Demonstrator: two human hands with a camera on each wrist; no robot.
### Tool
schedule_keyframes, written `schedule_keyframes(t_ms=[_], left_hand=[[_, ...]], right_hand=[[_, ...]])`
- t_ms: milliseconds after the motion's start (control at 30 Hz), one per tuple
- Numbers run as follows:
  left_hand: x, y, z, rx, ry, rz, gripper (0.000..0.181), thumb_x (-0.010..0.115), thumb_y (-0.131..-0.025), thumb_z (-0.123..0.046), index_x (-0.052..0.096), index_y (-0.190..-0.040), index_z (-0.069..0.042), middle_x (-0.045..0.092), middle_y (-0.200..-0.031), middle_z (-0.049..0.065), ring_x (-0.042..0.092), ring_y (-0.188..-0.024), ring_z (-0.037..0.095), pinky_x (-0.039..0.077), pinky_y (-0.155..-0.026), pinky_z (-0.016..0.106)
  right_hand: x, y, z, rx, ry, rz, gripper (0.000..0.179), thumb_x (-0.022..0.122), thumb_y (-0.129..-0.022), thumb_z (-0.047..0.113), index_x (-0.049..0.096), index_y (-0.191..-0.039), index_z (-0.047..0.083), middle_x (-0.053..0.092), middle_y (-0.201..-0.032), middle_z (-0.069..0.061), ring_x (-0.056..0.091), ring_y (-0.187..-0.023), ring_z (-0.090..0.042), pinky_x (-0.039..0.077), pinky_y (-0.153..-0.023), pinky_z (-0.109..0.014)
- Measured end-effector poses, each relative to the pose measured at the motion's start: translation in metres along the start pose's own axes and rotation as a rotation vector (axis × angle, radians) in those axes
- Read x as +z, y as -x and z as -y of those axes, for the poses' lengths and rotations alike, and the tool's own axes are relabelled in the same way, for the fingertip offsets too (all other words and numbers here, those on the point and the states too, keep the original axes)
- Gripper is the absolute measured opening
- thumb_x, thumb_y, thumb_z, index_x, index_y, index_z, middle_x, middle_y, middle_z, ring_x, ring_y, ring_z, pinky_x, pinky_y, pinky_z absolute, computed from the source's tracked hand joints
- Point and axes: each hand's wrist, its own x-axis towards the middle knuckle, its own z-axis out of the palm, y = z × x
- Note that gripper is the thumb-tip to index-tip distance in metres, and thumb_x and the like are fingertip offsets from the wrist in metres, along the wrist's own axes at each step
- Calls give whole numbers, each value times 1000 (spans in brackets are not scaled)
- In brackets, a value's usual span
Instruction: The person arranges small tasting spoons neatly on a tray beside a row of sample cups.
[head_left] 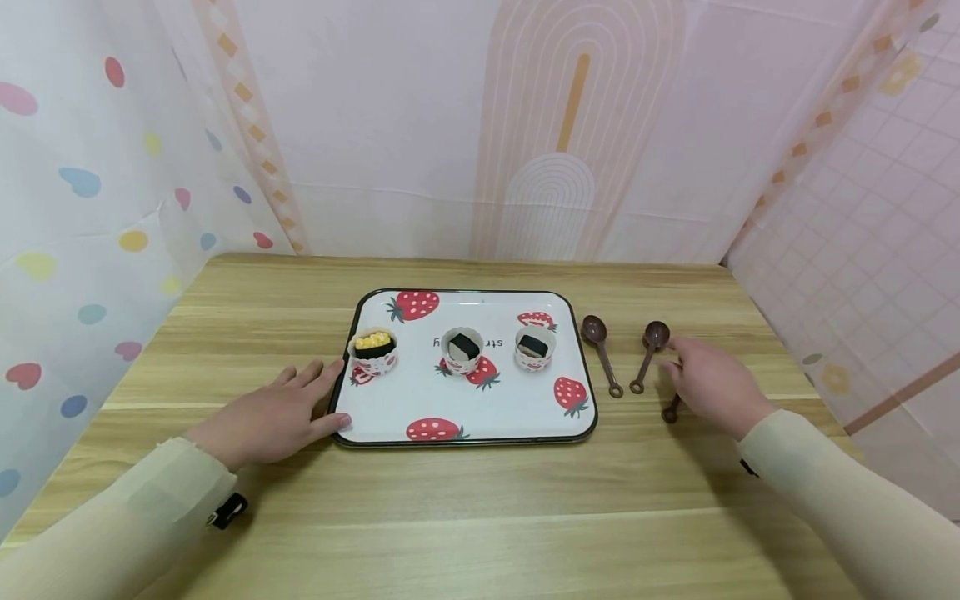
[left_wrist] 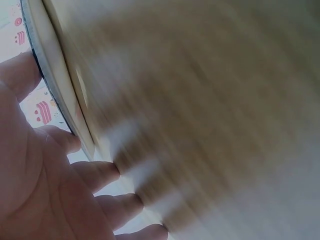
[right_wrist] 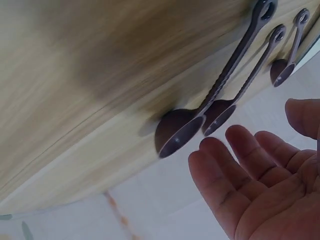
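My left hand rests with spread fingers at the left side of a white strawberry-print tray, its thumb on the dark rim. In the left wrist view the left fingers lie straight along the table beside the tray. My right hand hovers over a brown measuring spoon, only its handle end showing in the head view. Two more brown measuring spoons lie to its left. The right wrist view shows loosely bent right fingers near a measuring spoon, holding nothing.
Three paper cups stand on the tray: one has a yellow-topped piece with a black band, the others black-wrapped pieces. Patterned cloth hangs behind the wooden table and at both sides.
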Motion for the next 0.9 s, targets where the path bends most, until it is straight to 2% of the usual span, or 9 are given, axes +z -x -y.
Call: schedule_keyframes(t_ms=[100,200,267,433,600,767,900], left_hand=[[-1,0,-1,-4,0,2,99,46,-102,-73,23,-167,-3,28,-166,37,31,-143,70,41,-108,75],[-1,0,-1,-8,0,7,98,46,-102,-73,23,-167,-3,28,-166,36,31,-143,70,42,-107,75],[-1,0,-2,-9,-1,8,98,46,-101,-73,24,-167,-3,28,-166,36,31,-143,70,43,-106,75],[-1,0,-2,-7,-8,2,98,47,-101,-72,25,-167,-3,29,-166,36,33,-142,70,44,-104,75],[-2,0,-2,-11,-8,8,98,48,-101,-73,26,-166,-3,29,-166,35,33,-143,70,45,-104,75],[-3,-1,-3,-25,-4,28,100,48,-100,-74,25,-167,-3,28,-167,35,31,-144,69,44,-105,76],[-4,-1,-3,-24,-3,32,99,47,-101,-74,25,-167,-3,28,-167,35,31,-144,69,44,-104,76]], right_hand=[[-1,2,-4,32,-23,13,28,59,-105,17,65,-118,-6,72,-111,-28,72,-96,-40,58,-85,-55],[-1,4,-8,54,-27,45,19,59,-105,20,64,-100,2,67,-86,-13,61,-75,-26,53,-69,-44],[0,5,-10,58,-14,63,20,61,-104,22,62,-94,4,62,-78,-7,56,-69,-22,49,-65,-42],[3,9,-12,48,37,80,26,67,-102,27,65,-98,1,67,-77,-9,61,-69,-25,54,-68,-50],[5,11,-13,63,33,120,29,68,-102,30,65,-94,2,65,-73,-7,57,-66,-23,51,-65,-45],[7,11,-14,81,17,126,32,69,-101,32,64,-95,1,64,-74,-7,57,-66,-22,52,-66,-45],[8,12,-14,89,30,134,34,69,-101,35,62,-86,5,60,-69,-5,54,-64,-22,49,-65,-43]])
